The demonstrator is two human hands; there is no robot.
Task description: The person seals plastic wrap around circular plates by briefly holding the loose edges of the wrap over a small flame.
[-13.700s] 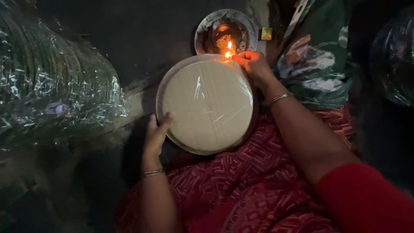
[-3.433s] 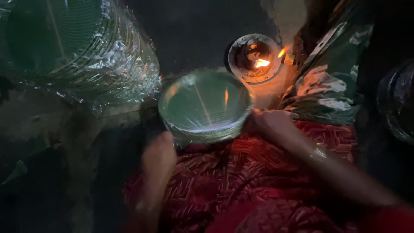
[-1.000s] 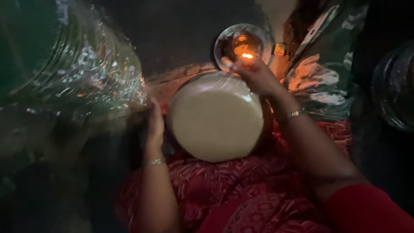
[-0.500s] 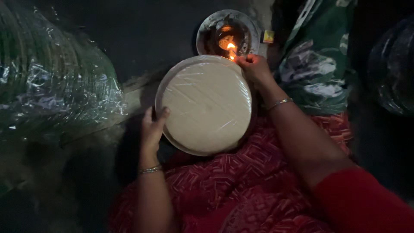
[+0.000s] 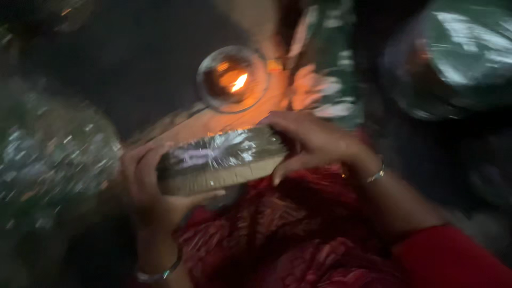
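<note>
Over the red patterned cloth [image 5: 298, 250] on the person's lap, both hands hold a round stack of pale paper plates wrapped in shiny clear plastic [image 5: 221, 160], turned so its edge faces up. The left hand [image 5: 146, 184] is closed on the stack's left end, and the right hand [image 5: 312, 141] is closed on its right end. Just behind the stack sits a small round metal dish with a little burning flame [image 5: 233, 80]. The picture is blurry, so the gap looks small, but I cannot tell how small. If the stack tips toward the flame, the plastic could melt too much or catch fire. The right hand's fingers are near the heat and could get burned. More plastic-wrapped bundles [image 5: 53, 154] lie close by on the left.
</note>
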